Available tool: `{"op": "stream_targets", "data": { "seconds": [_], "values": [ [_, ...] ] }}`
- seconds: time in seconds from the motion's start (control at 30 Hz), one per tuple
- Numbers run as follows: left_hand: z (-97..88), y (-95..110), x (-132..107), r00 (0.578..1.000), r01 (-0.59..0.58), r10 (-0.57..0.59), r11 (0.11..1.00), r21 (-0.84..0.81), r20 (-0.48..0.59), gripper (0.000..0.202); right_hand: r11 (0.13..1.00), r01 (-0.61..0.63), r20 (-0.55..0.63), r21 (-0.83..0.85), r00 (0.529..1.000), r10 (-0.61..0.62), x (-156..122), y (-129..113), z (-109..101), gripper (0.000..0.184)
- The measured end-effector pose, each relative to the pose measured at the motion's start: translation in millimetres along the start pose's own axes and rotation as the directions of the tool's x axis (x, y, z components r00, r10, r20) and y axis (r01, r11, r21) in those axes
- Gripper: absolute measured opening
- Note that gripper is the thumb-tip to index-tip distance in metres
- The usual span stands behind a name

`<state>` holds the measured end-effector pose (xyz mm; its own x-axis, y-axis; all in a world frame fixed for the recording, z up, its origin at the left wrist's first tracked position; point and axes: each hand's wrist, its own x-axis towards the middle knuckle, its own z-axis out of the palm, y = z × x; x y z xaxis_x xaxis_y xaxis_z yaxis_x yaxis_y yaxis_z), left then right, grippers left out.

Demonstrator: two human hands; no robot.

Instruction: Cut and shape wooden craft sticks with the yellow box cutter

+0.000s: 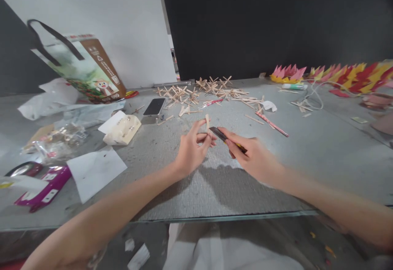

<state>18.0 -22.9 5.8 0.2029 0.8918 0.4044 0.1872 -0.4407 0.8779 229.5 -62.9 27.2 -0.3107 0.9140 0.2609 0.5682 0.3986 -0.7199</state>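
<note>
Above the middle of the table, my left hand is closed on a small pale wooden stick, which stands roughly upright between its fingers. My right hand grips a utility knife with a dark blade and a black and yellow handle. The blade points left, with its tip right beside the stick; whether they touch I cannot tell. Beyond both hands lies a heap of wooden sticks, several of them joined into star-like shapes.
At left are a paper bag, a phone, white paper, plastic packaging and a purple package. Pink, yellow and red paper pieces, a glue stick and a white cable lie at back right.
</note>
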Motion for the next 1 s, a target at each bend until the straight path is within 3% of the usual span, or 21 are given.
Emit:
{"op": "stream_targets", "data": {
  "seconds": [0.2,0.4,0.63,0.87,1.0],
  "values": [
    [6.5,1.7,-2.1,0.999,0.040,-0.040,0.998,-0.051,-0.009,0.038,0.998,0.038,-0.003,-0.052,0.999,-0.038,-0.7,0.3,3.1,0.053],
    [1.4,2.0,-0.7,1.000,-0.019,0.017,0.993,0.115,0.017,0.033,1.000,-0.006,0.049,-0.003,0.999,0.006,0.3,-0.2,0.0,0.054],
    [-2.2,-3.8,4.4,0.998,-0.006,0.005,1.000,0.010,0.070,0.036,0.996,-0.051,0.084,0.067,0.995,0.046,4.0,0.7,-4.3,0.055],
    [-7.3,-8.0,5.5,0.993,-0.029,0.014,0.991,0.127,0.114,0.035,1.000,-0.006,0.093,-0.016,0.996,0.007,5.6,4.2,-6.0,0.052],
    [-4.4,-5.5,6.4,0.995,-0.018,0.012,0.998,0.061,0.102,0.035,0.999,-0.031,0.101,0.029,0.995,0.027,6.3,-0.2,-6.3,0.052]
  ]
}}
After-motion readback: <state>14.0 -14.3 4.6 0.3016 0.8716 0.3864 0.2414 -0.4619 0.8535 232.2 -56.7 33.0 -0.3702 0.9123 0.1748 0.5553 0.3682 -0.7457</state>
